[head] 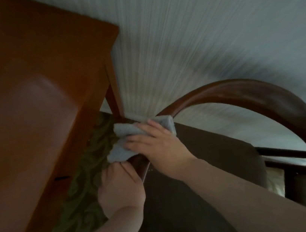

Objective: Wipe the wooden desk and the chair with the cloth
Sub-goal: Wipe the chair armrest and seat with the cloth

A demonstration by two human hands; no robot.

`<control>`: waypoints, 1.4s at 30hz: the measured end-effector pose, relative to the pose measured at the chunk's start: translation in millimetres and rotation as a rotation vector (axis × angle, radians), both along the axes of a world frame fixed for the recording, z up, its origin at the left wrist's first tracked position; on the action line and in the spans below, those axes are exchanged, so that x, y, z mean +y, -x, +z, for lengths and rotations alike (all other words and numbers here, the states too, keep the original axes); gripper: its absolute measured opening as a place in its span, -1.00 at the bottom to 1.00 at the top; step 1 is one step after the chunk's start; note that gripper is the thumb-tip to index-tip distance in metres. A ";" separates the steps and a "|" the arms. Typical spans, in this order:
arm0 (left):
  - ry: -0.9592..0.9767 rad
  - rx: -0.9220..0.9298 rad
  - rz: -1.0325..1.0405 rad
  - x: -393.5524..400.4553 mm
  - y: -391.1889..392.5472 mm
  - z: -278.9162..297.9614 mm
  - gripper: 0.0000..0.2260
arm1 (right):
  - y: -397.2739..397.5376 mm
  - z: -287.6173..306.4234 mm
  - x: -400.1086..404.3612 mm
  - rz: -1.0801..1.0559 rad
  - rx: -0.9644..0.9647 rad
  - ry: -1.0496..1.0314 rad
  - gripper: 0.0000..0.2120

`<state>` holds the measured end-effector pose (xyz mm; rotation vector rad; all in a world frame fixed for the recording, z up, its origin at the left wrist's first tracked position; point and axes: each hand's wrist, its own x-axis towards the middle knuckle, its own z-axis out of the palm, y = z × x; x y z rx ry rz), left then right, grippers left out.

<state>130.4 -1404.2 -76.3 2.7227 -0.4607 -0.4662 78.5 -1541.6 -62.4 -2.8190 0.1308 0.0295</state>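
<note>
The wooden desk [26,84] fills the left of the view, its corner near the top centre. A dark wooden chair [253,92] with a curved back rail stands to the right of it, with a brown seat cushion [204,167]. A pale grey cloth [123,137] is wrapped over the chair's front rail beside the desk leg. My right hand [158,144] presses on the cloth and holds it against the rail. Just below the cloth, my left hand [119,187] grips the same rail with curled fingers.
A desk leg [113,93] comes down close to the cloth. A green patterned rug [88,164] lies on the floor under the desk edge. A pale striped wall [195,31] is behind. Dark chair rungs [285,156] cross at the right.
</note>
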 end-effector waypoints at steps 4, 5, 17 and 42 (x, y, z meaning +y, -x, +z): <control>-0.041 -0.037 -0.118 -3.7 -1.8 6.0 -0.44 | -8.6 -1.6 -31.2 -0.602 -0.146 0.038 -0.60; -0.047 -0.038 -0.141 -3.6 -1.9 6.1 -0.43 | -9.7 0.1 -26.5 -0.780 -0.176 0.034 -0.61; 0.140 -0.032 -0.417 -70.5 -41.5 0.3 -0.61 | 4.5 -11.5 -2.0 -0.742 -0.228 -0.041 -0.55; -0.076 -0.124 -0.290 -163.3 -6.2 3.6 -0.89 | -34.9 34.6 -104.5 -0.564 0.281 0.139 -0.68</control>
